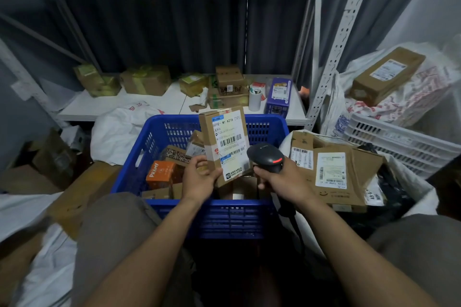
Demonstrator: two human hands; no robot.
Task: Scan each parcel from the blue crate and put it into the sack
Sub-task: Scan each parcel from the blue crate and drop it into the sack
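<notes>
Head view: left hand (199, 177) fingers grip a light, stiff parcel (225, 142) by its bottom edge, right hand (282, 178) fingers closed round the scanner (267, 157)

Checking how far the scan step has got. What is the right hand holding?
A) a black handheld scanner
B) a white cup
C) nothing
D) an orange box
A: the right hand grips a black scanner with a red light showing, beside the labelled cardboard parcel that the left hand holds up over the blue crate.
</notes>
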